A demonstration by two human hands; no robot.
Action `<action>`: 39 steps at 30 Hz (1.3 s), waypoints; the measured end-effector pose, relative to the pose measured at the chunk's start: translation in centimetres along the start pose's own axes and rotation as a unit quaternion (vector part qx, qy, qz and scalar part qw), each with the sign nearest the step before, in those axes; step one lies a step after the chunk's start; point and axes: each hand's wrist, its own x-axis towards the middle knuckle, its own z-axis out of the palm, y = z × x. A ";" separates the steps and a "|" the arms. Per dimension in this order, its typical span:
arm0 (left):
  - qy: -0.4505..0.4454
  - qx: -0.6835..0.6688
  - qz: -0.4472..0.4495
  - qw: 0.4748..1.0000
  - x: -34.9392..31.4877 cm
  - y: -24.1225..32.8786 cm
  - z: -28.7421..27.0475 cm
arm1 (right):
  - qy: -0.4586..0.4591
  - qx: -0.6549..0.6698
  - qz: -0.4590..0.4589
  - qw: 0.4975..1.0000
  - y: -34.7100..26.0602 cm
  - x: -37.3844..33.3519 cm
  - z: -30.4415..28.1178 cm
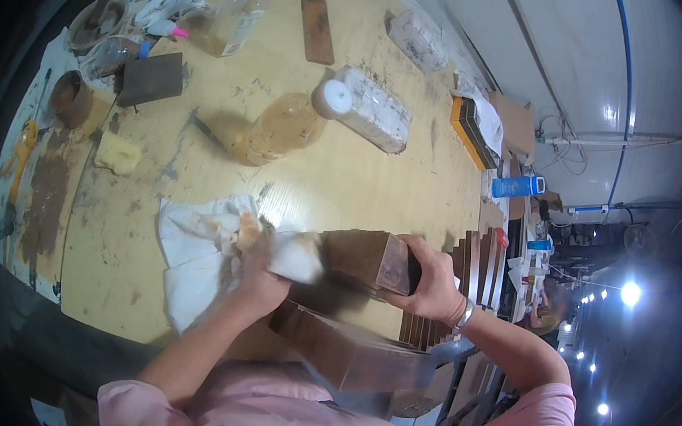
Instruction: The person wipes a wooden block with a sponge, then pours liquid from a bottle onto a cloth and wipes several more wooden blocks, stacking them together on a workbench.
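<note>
My left hand (259, 280) is closed on a white cloth pad (296, 258), slightly blurred, which presses against the end of a brown wooden block (357, 254). My right hand (430, 280) wraps round the block's other end, thumb and fingers on opposite sides, with a watch or bracelet at the wrist. Whether the block is solid or hollow, I cannot tell. Nearer my body is another brown wooden piece (346, 348), box-like and partly blurred. Beside and partly behind my left hand, a crumpled white cloth (189, 256) with brownish stains lies on the table.
On the pale yellow table (206, 86) stand a bottle of amber liquid (288, 128), a stained white block (381, 115) and a clear bottle (241, 25). A yellow sponge (118, 152) and dark block (150, 79) lie left. Several brown wooden pieces (466, 271) are lined up at right.
</note>
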 end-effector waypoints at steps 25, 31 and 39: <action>-0.098 0.337 0.167 0.922 0.0 3.7 2.0 | -0.011 0.015 0.012 1.000 0.5 -0.1 0.5; -0.034 0.352 0.135 0.926 -0.1 1.0 0.5 | -0.011 0.008 -0.007 1.000 0.7 0.0 0.6; -0.015 0.432 0.138 0.891 -1.1 -0.6 0.0 | -0.014 0.019 0.005 1.000 0.4 0.1 0.4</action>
